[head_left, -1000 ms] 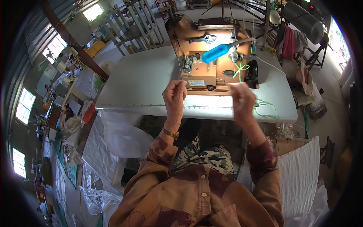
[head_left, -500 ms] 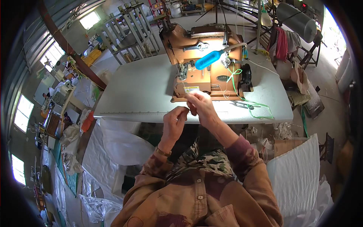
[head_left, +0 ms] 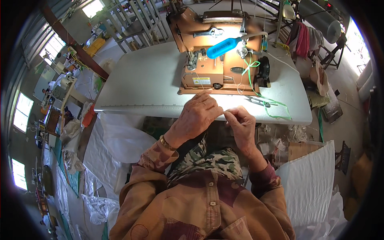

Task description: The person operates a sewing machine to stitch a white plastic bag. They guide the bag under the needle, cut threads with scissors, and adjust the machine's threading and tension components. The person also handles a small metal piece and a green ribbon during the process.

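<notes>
A brown sewing machine (head_left: 216,74) stands on the pale table (head_left: 140,80), lit by a blue lamp (head_left: 222,48). From its needle area a fine thread (head_left: 199,79) runs down towards my left hand (head_left: 198,116), whose fingers are closed at the table's front edge. Close by on the right, my right hand (head_left: 243,127) pinches with thumb and forefinger by the left hand's fingertips. Whatever lies in that pinch is too small to make out. Small metal snips (head_left: 260,101) lie on the table right of the hands, beside a loop of green cord (head_left: 286,117).
A printed ruler scale (head_left: 144,106) follows the table's front edge. White sheeting (head_left: 120,140) hangs below at the left, and a white ribbed sheet (head_left: 308,180) is at the right. Behind the table stands a grey metal frame (head_left: 136,28); clothes (head_left: 303,40) hang at the far right.
My left hand has moved up and right, its fingers now near the machine's base. My right hand has dropped back to the right, away from the machine. The view has shifted slightly.
</notes>
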A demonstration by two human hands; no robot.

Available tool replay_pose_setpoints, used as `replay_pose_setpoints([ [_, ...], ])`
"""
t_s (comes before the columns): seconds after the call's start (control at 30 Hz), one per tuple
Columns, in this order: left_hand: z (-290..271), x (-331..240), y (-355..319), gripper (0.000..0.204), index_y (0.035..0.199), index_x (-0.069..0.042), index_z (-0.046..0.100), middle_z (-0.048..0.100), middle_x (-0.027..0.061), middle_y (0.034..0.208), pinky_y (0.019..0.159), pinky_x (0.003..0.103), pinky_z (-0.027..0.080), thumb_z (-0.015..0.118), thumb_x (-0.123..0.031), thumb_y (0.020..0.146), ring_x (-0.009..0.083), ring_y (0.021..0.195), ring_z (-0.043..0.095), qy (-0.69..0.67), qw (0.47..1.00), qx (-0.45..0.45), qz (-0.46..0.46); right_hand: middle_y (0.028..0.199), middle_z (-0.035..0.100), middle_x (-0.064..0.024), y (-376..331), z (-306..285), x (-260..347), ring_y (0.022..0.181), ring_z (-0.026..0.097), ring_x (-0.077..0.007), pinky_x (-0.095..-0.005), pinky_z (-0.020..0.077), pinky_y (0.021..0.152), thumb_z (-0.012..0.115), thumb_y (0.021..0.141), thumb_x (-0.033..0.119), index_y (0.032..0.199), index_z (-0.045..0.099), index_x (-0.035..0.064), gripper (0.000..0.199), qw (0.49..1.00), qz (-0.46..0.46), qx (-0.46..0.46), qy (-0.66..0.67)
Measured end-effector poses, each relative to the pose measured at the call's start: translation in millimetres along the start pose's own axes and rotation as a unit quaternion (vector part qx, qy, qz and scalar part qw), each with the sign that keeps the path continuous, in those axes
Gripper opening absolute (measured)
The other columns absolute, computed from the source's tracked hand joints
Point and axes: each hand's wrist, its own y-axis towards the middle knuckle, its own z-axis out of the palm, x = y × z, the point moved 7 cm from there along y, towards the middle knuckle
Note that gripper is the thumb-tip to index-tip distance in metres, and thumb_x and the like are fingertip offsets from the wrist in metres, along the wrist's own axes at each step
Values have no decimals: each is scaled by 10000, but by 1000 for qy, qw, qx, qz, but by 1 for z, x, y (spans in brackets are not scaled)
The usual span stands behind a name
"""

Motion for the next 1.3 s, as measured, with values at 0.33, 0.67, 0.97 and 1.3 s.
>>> replay_pose_setpoints([
  [0.33, -34, -1, -3, 54, 863, -41, 671, 580, 36, 720, 981, 460, 494, 700, -2, 840, 203, 685, 583, -159, 978, -118, -64, 801, 541, -16, 12, -28, -3, 717, 508, -73, -239, 427, 657, 653, 934, 72, 901, 635, -28, 107, 986, -117, -93, -76],
  [0.67, -92, -52, -13, 50, 870, -47, 719, 626, 16, 752, 1020, 488, 457, 692, -48, 828, 162, 626, 560, -267, 941, -189, 87, 745, 553, -111, 41, -51, -39, 615, 562, -232, -342, 454, 584, 654, 891, 57, 923, 633, 6, 64, 902, -215, -99, -362],
  [0.97, -104, -68, -42, 66, 776, -240, 738, 598, -99, 740, 865, 331, 386, 748, -193, 821, 49, 597, 511, -313, 898, -300, 80, 762, 588, -87, 46, -48, -47, 605, 538, -164, -301, 446, 571, 651, 917, 75, 950, 641, 2, 81, 905, -194, -85, -370],
  [1.3, -89, 0, -39, 160, 822, -134, 707, 515, -57, 657, 898, 399, 445, 787, -10, 760, 97, 594, 479, -79, 936, -307, -152, 807, 639, -113, 50, -41, -45, 638, 613, -236, -338, 482, 596, 650, 904, 86, 933, 650, 14, 78, 898, -194, -56, -390],
])
